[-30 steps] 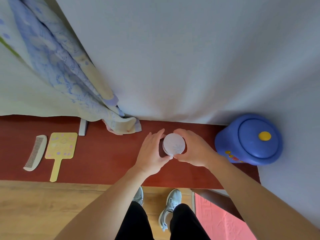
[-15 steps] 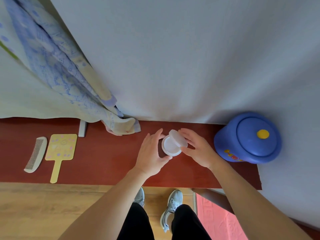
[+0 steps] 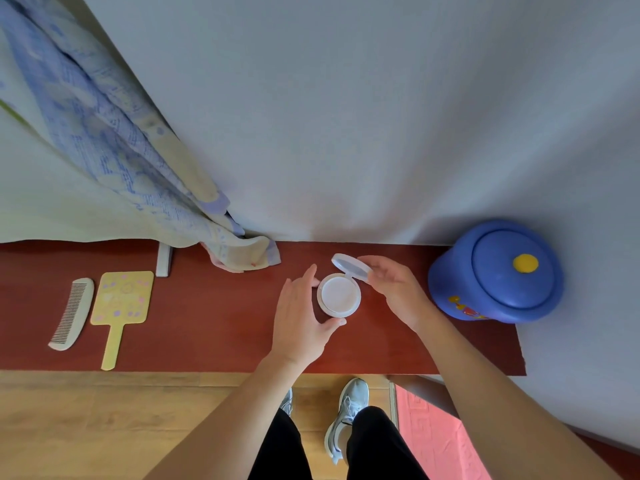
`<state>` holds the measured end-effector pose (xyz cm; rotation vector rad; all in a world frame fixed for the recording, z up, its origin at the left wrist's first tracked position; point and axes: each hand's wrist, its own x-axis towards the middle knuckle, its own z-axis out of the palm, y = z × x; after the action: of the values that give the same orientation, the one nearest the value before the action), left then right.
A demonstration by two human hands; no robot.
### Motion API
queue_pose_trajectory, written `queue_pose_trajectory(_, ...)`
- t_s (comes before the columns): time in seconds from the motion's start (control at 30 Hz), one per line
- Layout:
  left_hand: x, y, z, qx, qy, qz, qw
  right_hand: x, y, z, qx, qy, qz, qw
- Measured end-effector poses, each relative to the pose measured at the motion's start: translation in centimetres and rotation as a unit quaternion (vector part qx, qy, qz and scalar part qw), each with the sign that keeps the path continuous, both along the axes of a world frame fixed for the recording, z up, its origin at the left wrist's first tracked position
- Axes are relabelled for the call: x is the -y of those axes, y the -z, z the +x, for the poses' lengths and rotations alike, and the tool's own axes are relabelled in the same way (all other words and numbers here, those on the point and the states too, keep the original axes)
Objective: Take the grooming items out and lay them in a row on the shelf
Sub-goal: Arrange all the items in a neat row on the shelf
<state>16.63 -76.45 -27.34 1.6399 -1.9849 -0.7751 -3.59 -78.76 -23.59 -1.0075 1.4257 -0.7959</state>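
**Red shelf, compact held open**

On the red shelf (image 3: 214, 327) against a pale wall, a comb (image 3: 71, 313) and mirror (image 3: 119, 306) lie side by side at left. Mid-shelf, the left hand (image 3: 299, 320) cups a white compact (image 3: 338, 295); the right hand (image 3: 398, 289) fingers (image 3: 372, 271) pinch its raised lid (image 3: 350, 267). A blue pot (image 3: 498, 271) stands at right.

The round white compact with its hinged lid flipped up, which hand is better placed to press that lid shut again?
The right hand: its fingertips already pinch the raised lid. The left hand cups the round white compact at its base, steadying it on the red-brown shelf.
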Motion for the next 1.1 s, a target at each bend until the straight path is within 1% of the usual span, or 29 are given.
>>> queue_pose_trajectory(0.17, -0.3, -0.4, -0.3, 0.011, -0.018, -0.006, 1.0, 0.6, 0.0, 0.5, 0.017, 0.004, 0.006, 1.0)
queue_pose_trajectory(0.33, -0.8, -0.7, -0.3, 0.02, -0.032, -0.005, 0.999, 1.2, -0.3, 1.1, 0.012, -0.014, 0.011, 1.0)
queue_pose_trajectory(0.47, -1.0, -0.8, -0.3, 0.028, -0.038, -0.003, 0.999, 1.3, -0.2, 1.1, 0.005, -0.009, 0.006, 1.0)
queue_pose_trajectory(0.6, -0.9, -0.8, -0.2, 0.036, -0.027, 0.0, 0.999, 1.0, 0.2, 1.2, 0.009, 0.005, 0.011, 1.0)
queue_pose_trajectory(0.73, -0.8, -0.9, 0.1, 0.038, -0.02, 0.024, 0.999, 0.7, 0.1, 1.3, 0.021, 0.02, 0.026, 0.999)
queue_pose_trajectory(0.93, -0.4, -2.0, 1.2, 0.031, -0.004, 0.044, 0.999, 0.4, -0.2, 1.2, 0.027, 0.051, 0.005, 0.998)
queue_pose_trajectory(1.1, 0.5, -3.6, 2.5, 0.027, 0.009, 0.036, 0.999, -0.2, -1.3, 1.6, 0.022, 0.071, 0.0, 0.997)
